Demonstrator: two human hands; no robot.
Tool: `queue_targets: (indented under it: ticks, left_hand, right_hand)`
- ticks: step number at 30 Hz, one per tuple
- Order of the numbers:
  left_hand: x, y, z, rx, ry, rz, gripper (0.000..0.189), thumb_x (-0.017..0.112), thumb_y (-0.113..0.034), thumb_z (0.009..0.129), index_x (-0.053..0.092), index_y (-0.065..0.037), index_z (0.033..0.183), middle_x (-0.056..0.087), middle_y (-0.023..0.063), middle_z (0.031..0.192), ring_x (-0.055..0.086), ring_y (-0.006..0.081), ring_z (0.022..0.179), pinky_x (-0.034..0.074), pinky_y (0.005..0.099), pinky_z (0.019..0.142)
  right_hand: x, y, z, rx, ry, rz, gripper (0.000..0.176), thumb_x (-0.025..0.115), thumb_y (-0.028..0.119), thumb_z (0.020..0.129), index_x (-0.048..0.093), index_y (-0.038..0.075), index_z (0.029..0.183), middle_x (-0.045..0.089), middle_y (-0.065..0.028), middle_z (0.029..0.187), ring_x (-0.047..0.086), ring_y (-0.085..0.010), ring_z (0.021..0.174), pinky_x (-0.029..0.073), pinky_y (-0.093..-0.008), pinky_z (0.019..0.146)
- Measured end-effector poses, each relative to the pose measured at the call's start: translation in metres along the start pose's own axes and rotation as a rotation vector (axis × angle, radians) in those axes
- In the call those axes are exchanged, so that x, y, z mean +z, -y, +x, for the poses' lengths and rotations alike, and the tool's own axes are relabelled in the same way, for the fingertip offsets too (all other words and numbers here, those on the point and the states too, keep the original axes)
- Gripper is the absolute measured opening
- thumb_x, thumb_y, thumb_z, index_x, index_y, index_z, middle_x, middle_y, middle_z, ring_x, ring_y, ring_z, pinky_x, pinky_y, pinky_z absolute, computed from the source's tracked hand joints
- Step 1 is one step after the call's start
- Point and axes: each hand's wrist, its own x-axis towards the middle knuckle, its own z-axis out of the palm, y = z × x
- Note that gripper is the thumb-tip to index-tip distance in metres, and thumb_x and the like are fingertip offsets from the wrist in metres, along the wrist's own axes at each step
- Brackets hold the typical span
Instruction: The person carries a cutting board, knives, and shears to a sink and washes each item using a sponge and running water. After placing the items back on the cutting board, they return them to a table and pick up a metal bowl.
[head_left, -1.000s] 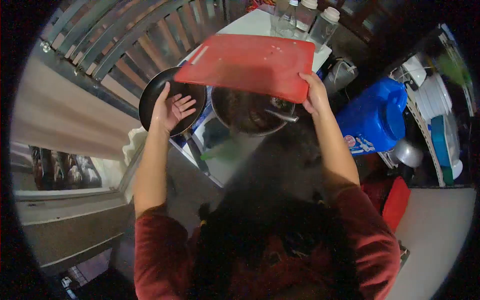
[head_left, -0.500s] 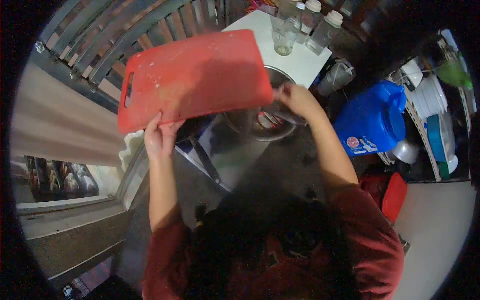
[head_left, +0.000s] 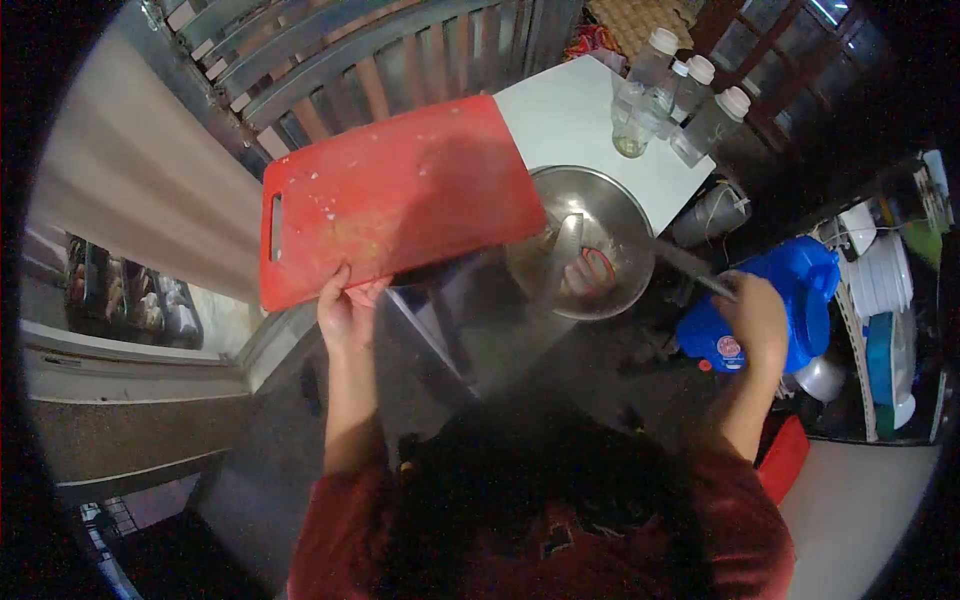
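Observation:
My left hand (head_left: 349, 305) grips the lower edge of a red cutting board (head_left: 400, 195), thumb on its face. The board is tilted up, with a slot handle at its left end and pale specks on its surface. My right hand (head_left: 752, 315) is closed round one end of a long, narrow grey blade-like thing (head_left: 692, 268), which points toward the bowl and is smeared by motion. Between my hands sits a round metal bowl (head_left: 632, 215), partly overlapped by the board's right corner. Inside it lie a flat metal utensil (head_left: 569, 238) and something with a red loop handle (head_left: 601, 262).
Beyond the bowl is a white tabletop (head_left: 560, 105) with several clear bottles (head_left: 690, 105) and a glass (head_left: 632, 135). A blue jug (head_left: 800, 270) stands at the right, beside a rack with stacked white plates (head_left: 880, 275). A slatted railing (head_left: 400, 70) runs behind the board.
My right hand has moved from the bowl rightward and nearer to me, with the long grey thing now in it. The bowl's inside is more exposed. My left hand still holds the board.

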Motion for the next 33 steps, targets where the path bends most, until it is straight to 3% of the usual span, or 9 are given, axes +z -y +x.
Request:
queue_targets:
  ticks: [5, 9, 14, 17, 19, 20, 24, 29, 33]
  left_hand:
    - [0.002, 0.012, -0.010, -0.024, -0.045, 0.013, 0.030, 0.054, -0.010, 0.084, 0.053, 0.001, 0.112, 0.059, 0.0195, 0.114, 0.061, 0.0354, 0.102, 0.055, 0.0510, 0.078]
    - [0.012, 0.022, -0.017, 0.009, -0.020, 0.094, 0.035, 0.055, -0.012, 0.084, 0.051, 0.001, 0.116, 0.058, 0.0176, 0.117, 0.060, 0.0346, 0.103, 0.055, 0.0500, 0.078]
    - [0.016, 0.024, -0.018, -0.009, 0.004, 0.146, 0.040, 0.055, -0.013, 0.083, 0.047, 0.001, 0.121, 0.056, 0.0171, 0.121, 0.059, 0.0345, 0.106, 0.055, 0.0495, 0.078]
    - [0.012, 0.025, -0.018, -0.028, -0.008, 0.122, 0.043, 0.056, -0.013, 0.083, 0.046, 0.000, 0.122, 0.055, 0.0169, 0.121, 0.058, 0.0349, 0.107, 0.054, 0.0509, 0.081]
    - [0.014, 0.025, -0.021, 0.013, -0.072, 0.116, 0.044, 0.056, -0.013, 0.082, 0.046, 0.001, 0.123, 0.055, 0.0169, 0.121, 0.058, 0.0350, 0.107, 0.052, 0.0525, 0.083]
    - [0.012, 0.025, -0.022, 0.012, -0.078, 0.117, 0.044, 0.056, -0.013, 0.082, 0.046, 0.001, 0.123, 0.055, 0.0169, 0.121, 0.058, 0.0350, 0.107, 0.052, 0.0525, 0.083]
    - [0.000, 0.022, -0.021, 0.016, -0.089, 0.102, 0.043, 0.057, -0.012, 0.080, 0.046, 0.001, 0.120, 0.054, 0.0173, 0.122, 0.057, 0.0345, 0.109, 0.050, 0.0522, 0.086]
    - [0.003, 0.020, -0.017, 0.077, -0.067, 0.086, 0.044, 0.059, -0.011, 0.079, 0.047, 0.002, 0.118, 0.053, 0.0183, 0.123, 0.057, 0.0349, 0.109, 0.051, 0.0514, 0.084]
    - [-0.007, 0.010, -0.014, 0.026, -0.073, 0.001, 0.061, 0.057, -0.004, 0.080, 0.033, -0.002, 0.135, 0.040, 0.0168, 0.138, 0.042, 0.0377, 0.124, 0.040, 0.0585, 0.097]
  right_hand:
    - [-0.005, 0.049, 0.007, -0.285, -0.428, 0.314, 0.031, 0.065, 0.021, 0.080, 0.065, 0.002, 0.104, 0.063, -0.0233, 0.099, 0.061, -0.0382, 0.093, 0.048, -0.0414, 0.081]
    - [0.028, 0.151, 0.043, -0.597, -0.256, 0.427, 0.034, 0.064, 0.021, 0.082, 0.062, 0.005, 0.112, 0.062, -0.0167, 0.102, 0.060, -0.0333, 0.094, 0.047, -0.0389, 0.082]
    - [0.084, 0.213, 0.066, -0.858, -0.638, 0.500, 0.025, 0.058, 0.021, 0.084, 0.063, 0.004, 0.101, 0.062, -0.0187, 0.095, 0.059, -0.0387, 0.090, 0.048, -0.0443, 0.083]
    - [0.083, 0.186, 0.076, -0.748, -0.676, 0.737, 0.021, 0.056, 0.020, 0.084, 0.065, 0.005, 0.097, 0.063, -0.0189, 0.097, 0.060, -0.0379, 0.088, 0.048, -0.0446, 0.080]
    - [0.081, 0.149, 0.087, -0.436, -0.621, 0.776, 0.021, 0.054, 0.020, 0.085, 0.067, 0.003, 0.090, 0.064, -0.0201, 0.093, 0.061, -0.0387, 0.084, 0.049, -0.0455, 0.077]
    - [0.089, 0.132, 0.096, -0.295, -0.464, 0.688, 0.021, 0.054, 0.017, 0.087, 0.067, 0.000, 0.086, 0.066, -0.0201, 0.088, 0.063, -0.0355, 0.084, 0.049, -0.0394, 0.073]
    - [0.158, 0.096, 0.118, -0.198, 0.137, 0.224, 0.052, 0.054, 0.051, 0.083, 0.069, 0.004, 0.098, 0.065, -0.0227, 0.098, 0.062, -0.0373, 0.095, 0.048, -0.0437, 0.084]
    - [0.203, 0.090, 0.133, -0.129, 0.232, 0.441, 0.055, 0.055, 0.054, 0.079, 0.070, 0.004, 0.096, 0.066, -0.0213, 0.097, 0.064, -0.0337, 0.095, 0.048, -0.0398, 0.084]
    - [0.220, 0.101, 0.142, -0.019, 0.120, 0.472, 0.054, 0.059, 0.054, 0.075, 0.071, 0.005, 0.095, 0.068, -0.0186, 0.097, 0.064, -0.0311, 0.094, 0.048, -0.0380, 0.083]
